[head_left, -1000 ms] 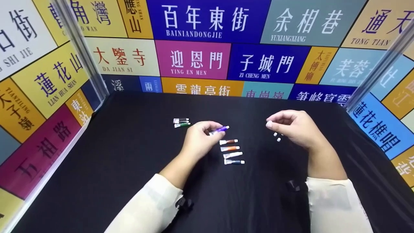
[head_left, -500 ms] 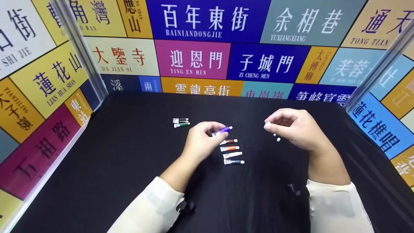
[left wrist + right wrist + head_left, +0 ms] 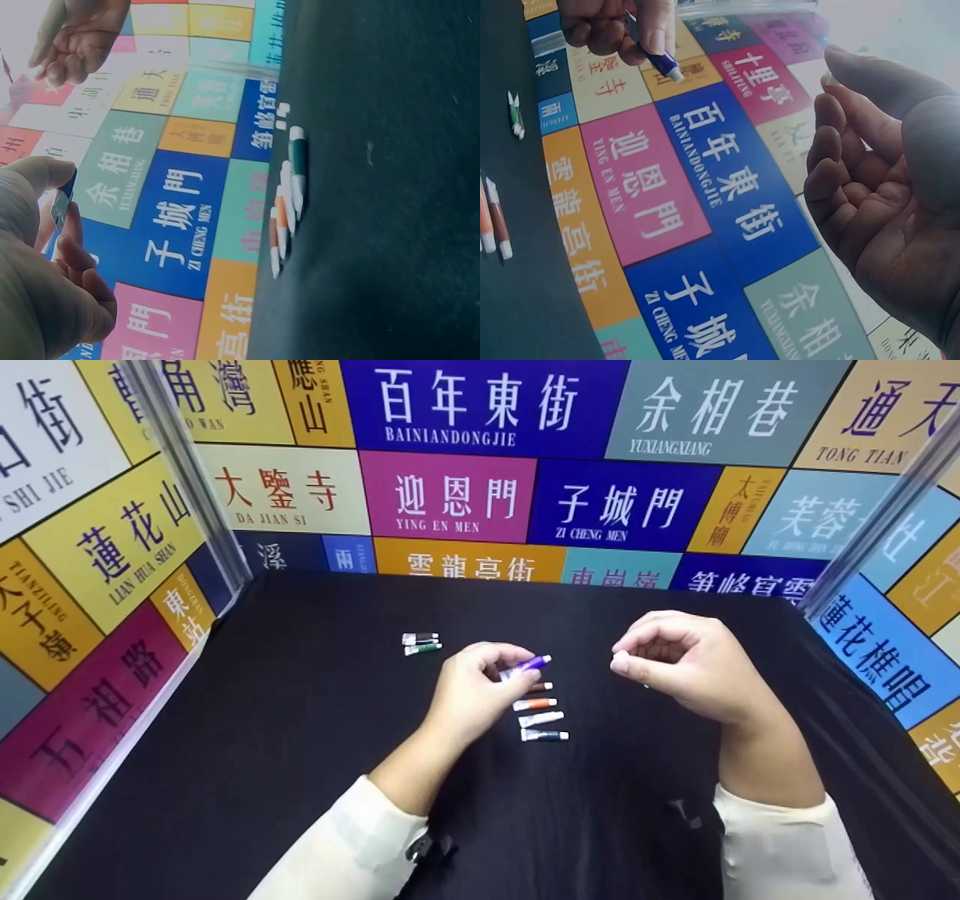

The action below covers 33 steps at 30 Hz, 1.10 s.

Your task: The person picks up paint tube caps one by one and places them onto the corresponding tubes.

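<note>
The left hand (image 3: 472,690) pinches a small purple paint tube (image 3: 527,665) between thumb and fingers, above a row of four small tubes (image 3: 540,710) on the black tabletop (image 3: 300,720); the right hand (image 3: 686,660) hovers nearby, fingers loosely curled, pinching something small and white at the fingertips.

Cream long sleeves (image 3: 352,840) cover both forearms, each with a black wrist strap (image 3: 427,849).

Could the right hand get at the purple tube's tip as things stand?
Probably yes. The left hand holds the purple tube with its tip pointing toward the right hand, and only bare black table lies between them.
</note>
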{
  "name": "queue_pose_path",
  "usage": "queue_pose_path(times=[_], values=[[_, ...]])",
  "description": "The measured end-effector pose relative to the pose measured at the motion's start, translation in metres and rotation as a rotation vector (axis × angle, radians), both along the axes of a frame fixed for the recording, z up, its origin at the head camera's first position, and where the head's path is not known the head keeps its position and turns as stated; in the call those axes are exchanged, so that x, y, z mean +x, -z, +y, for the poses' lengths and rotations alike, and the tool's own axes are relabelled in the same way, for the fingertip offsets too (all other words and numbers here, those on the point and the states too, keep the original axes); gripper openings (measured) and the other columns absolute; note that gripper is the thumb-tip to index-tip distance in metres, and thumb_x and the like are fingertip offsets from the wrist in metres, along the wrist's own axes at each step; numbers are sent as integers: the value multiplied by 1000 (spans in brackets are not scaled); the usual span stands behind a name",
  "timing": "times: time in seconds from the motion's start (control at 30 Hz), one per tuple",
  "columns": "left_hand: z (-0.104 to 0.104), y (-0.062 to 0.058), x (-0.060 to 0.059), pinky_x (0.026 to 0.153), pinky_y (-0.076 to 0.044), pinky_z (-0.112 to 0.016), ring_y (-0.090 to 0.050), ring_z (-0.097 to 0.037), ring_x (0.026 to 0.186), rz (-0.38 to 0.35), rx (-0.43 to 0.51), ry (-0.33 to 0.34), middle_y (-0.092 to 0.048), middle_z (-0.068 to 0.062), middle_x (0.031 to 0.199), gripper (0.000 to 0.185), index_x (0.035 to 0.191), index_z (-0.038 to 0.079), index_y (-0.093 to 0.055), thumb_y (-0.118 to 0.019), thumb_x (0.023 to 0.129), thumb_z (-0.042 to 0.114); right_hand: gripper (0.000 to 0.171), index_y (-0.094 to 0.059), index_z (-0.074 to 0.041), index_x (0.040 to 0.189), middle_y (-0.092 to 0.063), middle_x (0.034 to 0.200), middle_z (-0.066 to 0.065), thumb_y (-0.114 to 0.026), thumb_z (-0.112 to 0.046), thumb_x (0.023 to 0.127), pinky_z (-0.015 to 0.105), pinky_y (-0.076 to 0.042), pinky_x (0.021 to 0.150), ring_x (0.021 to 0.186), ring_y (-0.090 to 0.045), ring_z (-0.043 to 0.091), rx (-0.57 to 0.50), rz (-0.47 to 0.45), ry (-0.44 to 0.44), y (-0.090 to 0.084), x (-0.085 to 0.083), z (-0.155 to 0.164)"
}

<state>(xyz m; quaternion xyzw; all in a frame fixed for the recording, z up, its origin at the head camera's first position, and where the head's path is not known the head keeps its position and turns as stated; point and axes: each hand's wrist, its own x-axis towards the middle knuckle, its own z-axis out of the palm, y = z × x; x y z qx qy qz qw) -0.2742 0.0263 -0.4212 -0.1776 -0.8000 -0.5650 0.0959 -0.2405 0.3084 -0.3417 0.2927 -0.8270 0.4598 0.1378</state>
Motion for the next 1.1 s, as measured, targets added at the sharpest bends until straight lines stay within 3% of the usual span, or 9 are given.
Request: queue_pose_path(times=[0.37,0.63,1.1], values=[[1,-21,22,73,-57,-29,-65,-13,84,45,35,47,-77,5,101,18,107,25,-85,-87,89,27,26,-81,-5,95,-75,90,3,-84,15,79,19,-52,61,74,-64,12,-63,125,-56,-7,17,-11],[1,-35,39,70,-57,-28,-66,-12,84,92,101,111,-77,11,101,17,106,27,-85,-87,89,26,27,-75,9,95,-74,90,7,-76,28,75,17,-56,65,74,-66,12,-269,174,-183,-15,28,-21],[-3,-56,63,72,-57,-32,-67,-11,88,182,136,167,-77,16,103,18,107,27,-85,-88,89,24,24,-72,16,89,-70,85,13,-80,28,70,19,-57,72,80,-65,17,-367,313,-296,-29,55,-39]])
